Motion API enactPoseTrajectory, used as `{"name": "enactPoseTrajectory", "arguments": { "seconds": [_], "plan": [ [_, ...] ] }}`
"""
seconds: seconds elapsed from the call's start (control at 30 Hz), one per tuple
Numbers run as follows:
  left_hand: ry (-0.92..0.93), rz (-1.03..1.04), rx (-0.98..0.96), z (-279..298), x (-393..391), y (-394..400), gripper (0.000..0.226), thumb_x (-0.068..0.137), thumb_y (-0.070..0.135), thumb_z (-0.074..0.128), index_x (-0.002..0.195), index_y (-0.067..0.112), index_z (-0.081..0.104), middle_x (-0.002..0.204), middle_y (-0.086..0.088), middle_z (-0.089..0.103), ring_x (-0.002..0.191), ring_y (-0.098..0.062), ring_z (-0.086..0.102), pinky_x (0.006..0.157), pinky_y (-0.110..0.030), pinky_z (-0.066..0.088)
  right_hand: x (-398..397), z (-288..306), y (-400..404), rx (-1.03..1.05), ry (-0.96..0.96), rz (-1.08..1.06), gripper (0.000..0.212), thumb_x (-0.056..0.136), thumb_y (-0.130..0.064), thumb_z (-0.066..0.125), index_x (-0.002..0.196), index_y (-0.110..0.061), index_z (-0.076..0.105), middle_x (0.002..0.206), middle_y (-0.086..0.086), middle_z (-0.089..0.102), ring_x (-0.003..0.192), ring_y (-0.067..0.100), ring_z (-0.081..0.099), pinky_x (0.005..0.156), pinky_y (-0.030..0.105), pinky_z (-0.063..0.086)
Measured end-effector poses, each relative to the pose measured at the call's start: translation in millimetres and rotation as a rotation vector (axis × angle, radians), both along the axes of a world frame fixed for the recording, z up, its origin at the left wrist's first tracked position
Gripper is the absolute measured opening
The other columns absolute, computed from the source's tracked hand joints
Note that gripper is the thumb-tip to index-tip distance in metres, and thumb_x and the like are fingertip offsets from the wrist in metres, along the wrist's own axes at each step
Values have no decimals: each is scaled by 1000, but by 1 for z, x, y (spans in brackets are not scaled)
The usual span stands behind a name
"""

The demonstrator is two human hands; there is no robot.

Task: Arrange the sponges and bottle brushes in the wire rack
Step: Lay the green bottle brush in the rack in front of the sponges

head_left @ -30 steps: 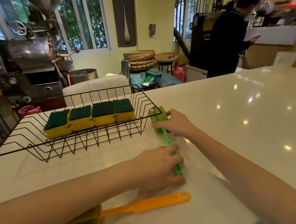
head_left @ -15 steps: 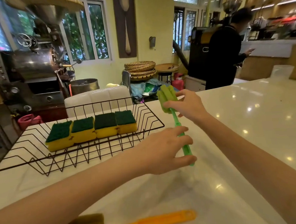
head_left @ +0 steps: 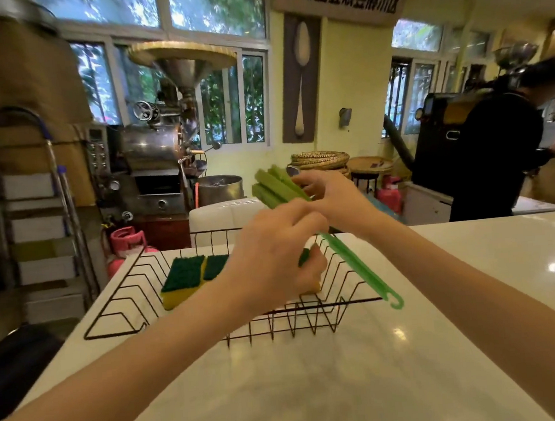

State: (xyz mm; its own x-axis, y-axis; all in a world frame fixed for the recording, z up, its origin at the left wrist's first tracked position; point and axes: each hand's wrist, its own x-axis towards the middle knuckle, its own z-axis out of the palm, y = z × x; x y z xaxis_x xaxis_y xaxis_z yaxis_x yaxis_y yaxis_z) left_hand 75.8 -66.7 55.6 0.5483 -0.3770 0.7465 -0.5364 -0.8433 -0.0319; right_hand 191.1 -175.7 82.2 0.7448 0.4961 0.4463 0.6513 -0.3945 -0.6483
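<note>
White desk (head_left: 472,295) fills the view, and on it the black wire rack (head_left: 118,307), sponges (head_left: 184,279) lined up along its far side, part of the row hidden behind the arm. Above the rack, the green bottle brush (head_left: 355,267) is in the air, long axis slanting from its foam head up and away down to the hooked handle end near the rack's right front corner. Right hand (head_left: 337,199) pinches it just below the head; left hand (head_left: 273,260) closes round the mid-handle, nearer the rack. The rack lies directly beneath, so lowering looks like the call.
</note>
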Motion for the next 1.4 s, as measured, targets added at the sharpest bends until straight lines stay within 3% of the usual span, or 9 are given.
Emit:
{"name": "enactPoseTrajectory", "arguments": {
  "seconds": [0.1,0.2,0.27,0.57,0.77,0.97,1.07,1.27,1.4],
  "plan": [
    [-20,153,-29,14,9,44,50,68,22,67,115,14,51,123,-12,52,111,-25,50,93,-40,46,-2,-4,21,-93,3,107,55,64,-20,76,116,-22,57,103,3,66,89,14,61,74,24,49],
    [176,274,98,17,22,86,79,66,30,72,134,21,32,146,-7,27,135,-23,22,111,-41,22,-5,-8,40,-182,9,204,63,61,-19,79,118,-20,52,109,0,63,91,8,57,69,10,41],
    [298,273,109,10,27,104,84,68,33,71,138,21,26,150,-2,23,138,-18,13,113,-35,13,-5,-12,50,-196,44,251,69,60,-17,80,121,-18,47,116,3,60,99,12,57,75,14,47],
    [245,230,27,-21,20,132,53,71,26,72,119,13,55,120,-7,62,110,-21,56,96,-33,43,-4,-31,66,-239,68,321,76,62,-19,79,126,-27,41,123,1,57,101,15,55,84,30,50],
    [196,290,-86,-37,18,153,52,67,18,75,115,8,57,111,-12,66,102,-13,54,90,-27,39,14,-36,33,-408,44,243,50,72,-31,71,118,-27,51,116,-5,56,97,9,56,73,17,44],
    [309,337,-165,-57,14,165,51,65,20,77,113,13,60,106,-5,68,94,-8,56,81,-16,39,27,-58,11,-479,50,192,20,81,-26,62,100,-24,64,88,-8,65,81,2,59,65,11,42],
    [377,379,-172,-63,15,165,51,64,25,77,112,17,61,103,-3,68,89,-10,57,80,-23,43,27,-70,13,-544,58,205,16,81,-21,62,95,-24,66,78,-16,60,75,0,58,62,10,42],
    [652,490,-17,-68,17,160,45,64,37,75,105,23,62,89,8,58,84,-12,53,76,-27,46,27,-86,23,-648,78,262,15,75,-16,68,77,-26,58,79,-9,62,76,8,60,71,21,49],
    [734,562,160,-66,23,159,49,66,41,72,109,21,60,104,4,55,92,-11,46,80,-26,42,26,-93,30,-738,39,306,9,79,-15,63,80,-23,60,79,-11,58,77,8,57,71,20,46]
  ]
}}
